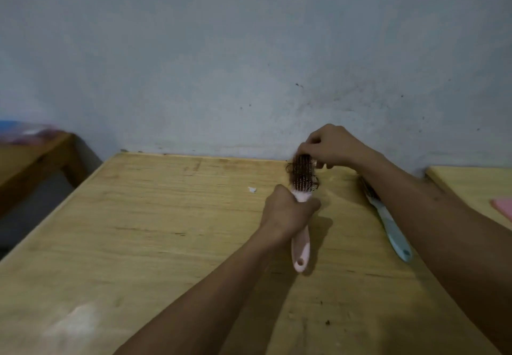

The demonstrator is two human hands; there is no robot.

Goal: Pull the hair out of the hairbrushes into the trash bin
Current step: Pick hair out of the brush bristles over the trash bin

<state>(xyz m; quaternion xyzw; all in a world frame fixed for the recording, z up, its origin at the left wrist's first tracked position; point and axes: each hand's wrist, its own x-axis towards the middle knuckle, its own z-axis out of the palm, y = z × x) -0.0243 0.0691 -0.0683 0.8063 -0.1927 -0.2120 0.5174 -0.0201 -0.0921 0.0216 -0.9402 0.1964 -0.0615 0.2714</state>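
My left hand (288, 210) grips a pink hairbrush (300, 249) around the neck, holding it above the wooden table (138, 230) with the handle pointing toward me. Dark brown hair (303, 173) is tangled in its bristles. My right hand (329, 146) is at the far tip of the brush head, its fingertips pinching the hair there. A second, light blue hairbrush (392, 230) lies flat on the table under my right forearm, its head partly hidden by the arm. No trash bin is in view.
A grey wall stands right behind the table. A small white scrap (252, 189) lies on the tabletop. Another wooden surface with a pink object (502, 209) is at the right; a wooden bench (36, 155) is at the left.
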